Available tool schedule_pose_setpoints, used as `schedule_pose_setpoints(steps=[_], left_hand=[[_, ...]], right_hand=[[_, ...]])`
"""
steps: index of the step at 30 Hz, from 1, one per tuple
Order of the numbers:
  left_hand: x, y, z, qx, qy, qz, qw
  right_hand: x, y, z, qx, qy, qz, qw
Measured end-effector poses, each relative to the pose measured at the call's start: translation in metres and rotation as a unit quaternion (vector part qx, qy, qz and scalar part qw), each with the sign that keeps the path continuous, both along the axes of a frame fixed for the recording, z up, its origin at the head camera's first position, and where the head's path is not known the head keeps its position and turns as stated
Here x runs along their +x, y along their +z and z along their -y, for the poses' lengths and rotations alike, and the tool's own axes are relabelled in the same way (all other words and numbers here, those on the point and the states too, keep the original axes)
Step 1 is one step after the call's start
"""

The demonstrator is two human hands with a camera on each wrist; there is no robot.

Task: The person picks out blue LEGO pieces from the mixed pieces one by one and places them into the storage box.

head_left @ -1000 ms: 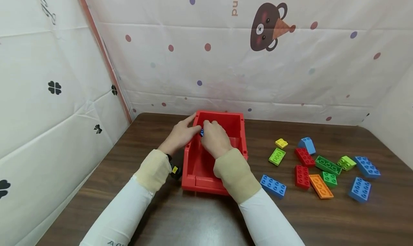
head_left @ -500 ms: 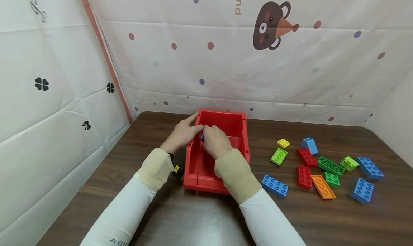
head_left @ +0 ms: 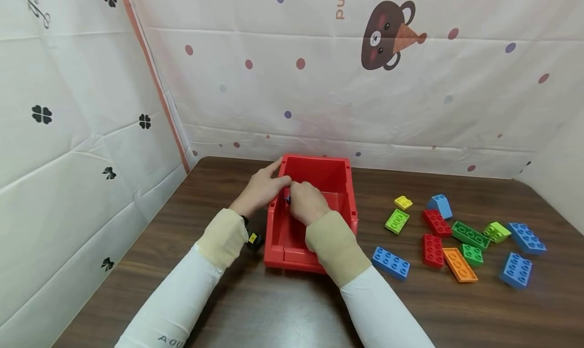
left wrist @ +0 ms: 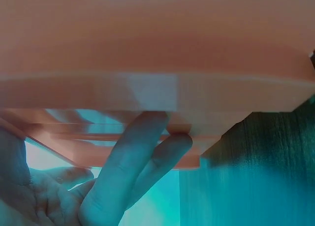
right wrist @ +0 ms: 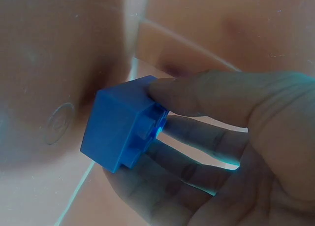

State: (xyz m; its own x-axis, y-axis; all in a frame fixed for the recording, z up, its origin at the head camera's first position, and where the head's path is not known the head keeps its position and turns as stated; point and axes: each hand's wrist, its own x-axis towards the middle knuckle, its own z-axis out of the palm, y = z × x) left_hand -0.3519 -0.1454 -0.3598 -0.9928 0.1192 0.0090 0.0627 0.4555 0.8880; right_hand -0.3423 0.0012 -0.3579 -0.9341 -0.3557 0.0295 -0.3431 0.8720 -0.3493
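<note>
My left hand (head_left: 261, 190) grips the left wall of a red plastic bin (head_left: 275, 236), its thumb over the rim and its fingers along the outside. In the left wrist view its fingers (left wrist: 140, 157) press against the bin's wall. Inside the bin, my right hand (head_left: 308, 202) pinches a small blue toy brick (right wrist: 115, 122) between thumb and fingers. In the right wrist view the brick is tilted, studs toward the palm, close to the bin's inner wall. From the head view the right hand hides most of that brick.
On the brown table right of the bin lie several loose bricks, among them a blue brick (head_left: 391, 263), a red brick (head_left: 432, 250), an orange brick (head_left: 460, 265) and a yellow brick (head_left: 403, 202). A small black object (head_left: 254, 240) sits by the left wrist.
My right hand has sunk slightly in the bin with the blue brick, which shows less now. The left hand stays on the bin's wall. The head view has shifted a little to the left.
</note>
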Motion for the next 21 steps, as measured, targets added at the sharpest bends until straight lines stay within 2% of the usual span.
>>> schedule_pose_setpoints(steps=[21], left_hand=[[-0.0004, -0.0002, -0.0005, -0.007, 0.000, 0.005, 1.0000]], right_hand=[[-0.0026, -0.0041, 0.0026, 0.019, -0.006, 0.022, 1.000]])
